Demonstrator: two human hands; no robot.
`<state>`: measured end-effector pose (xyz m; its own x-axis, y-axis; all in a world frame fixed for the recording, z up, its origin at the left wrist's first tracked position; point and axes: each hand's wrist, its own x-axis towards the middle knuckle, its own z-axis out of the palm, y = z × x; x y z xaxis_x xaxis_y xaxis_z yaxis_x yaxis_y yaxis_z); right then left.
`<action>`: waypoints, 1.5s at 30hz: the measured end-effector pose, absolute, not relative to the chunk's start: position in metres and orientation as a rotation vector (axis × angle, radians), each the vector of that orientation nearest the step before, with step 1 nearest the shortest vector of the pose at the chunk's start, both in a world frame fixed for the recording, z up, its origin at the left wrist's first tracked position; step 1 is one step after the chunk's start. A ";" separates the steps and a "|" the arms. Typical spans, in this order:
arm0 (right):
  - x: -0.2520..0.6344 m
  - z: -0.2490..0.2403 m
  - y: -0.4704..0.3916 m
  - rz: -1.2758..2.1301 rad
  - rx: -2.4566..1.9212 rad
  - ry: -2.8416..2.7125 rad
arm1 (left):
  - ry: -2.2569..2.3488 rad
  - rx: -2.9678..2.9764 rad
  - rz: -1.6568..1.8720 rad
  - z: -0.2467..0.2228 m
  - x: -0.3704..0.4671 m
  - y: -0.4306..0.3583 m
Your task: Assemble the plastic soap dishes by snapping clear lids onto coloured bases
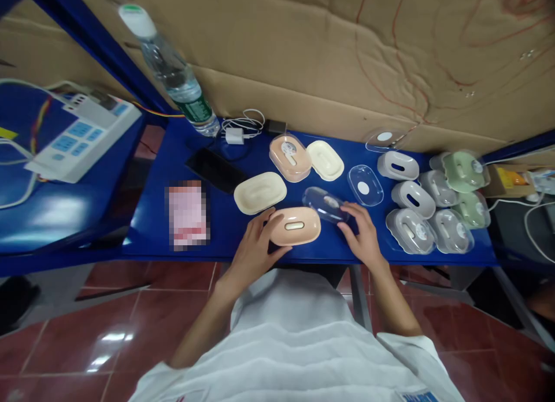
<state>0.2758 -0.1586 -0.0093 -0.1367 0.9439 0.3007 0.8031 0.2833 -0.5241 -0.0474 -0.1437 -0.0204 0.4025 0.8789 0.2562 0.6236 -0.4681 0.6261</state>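
My left hand grips the left end of a peach oval soap box, which has a slot in its top. Between the thumb and fingers of my right hand is the right end of a clear plastic lid with a pale label. The lid is tilted just behind the soap box. A cream oval tray lies behind my left hand. Farther back, a peach soap box with a clear lid sits against a second cream tray. Another clear lid lies behind my right hand.
Several grey soap boxes and green ones crowd the table's right side. A water bottle, white charger and black phone occupy the left back. A power strip lies farther left. Cardboard walls the back.
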 end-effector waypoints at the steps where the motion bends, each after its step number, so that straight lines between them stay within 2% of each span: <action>1: 0.270 -0.006 -0.162 0.345 -1.506 -2.051 | 1.277 2.201 0.827 -0.023 -0.042 -0.139; 5: 0.254 0.002 -0.165 0.323 -1.343 -2.365 | 1.114 2.282 0.830 -0.027 -0.026 -0.117; 12: 0.254 -0.012 -0.159 0.172 -1.253 -2.528 | 1.011 2.324 0.690 -0.019 -0.031 -0.100; 26: 0.251 -0.027 -0.157 0.069 -1.110 -2.504 | 1.044 2.321 0.705 -0.034 -0.036 -0.100; 35: 0.250 -0.031 -0.151 0.249 -1.172 -2.396 | 1.063 2.308 0.729 -0.035 -0.033 -0.096; 39: 0.259 -0.034 -0.155 0.230 -1.194 -2.275 | 1.059 2.392 0.808 -0.027 -0.038 -0.104; 42: 0.262 -0.035 -0.157 0.167 -1.308 -2.086 | 1.226 2.408 1.007 -0.019 -0.056 -0.107; 45: 0.249 -0.025 -0.153 0.151 -1.342 -2.146 | 1.659 2.278 1.198 -0.010 -0.080 -0.092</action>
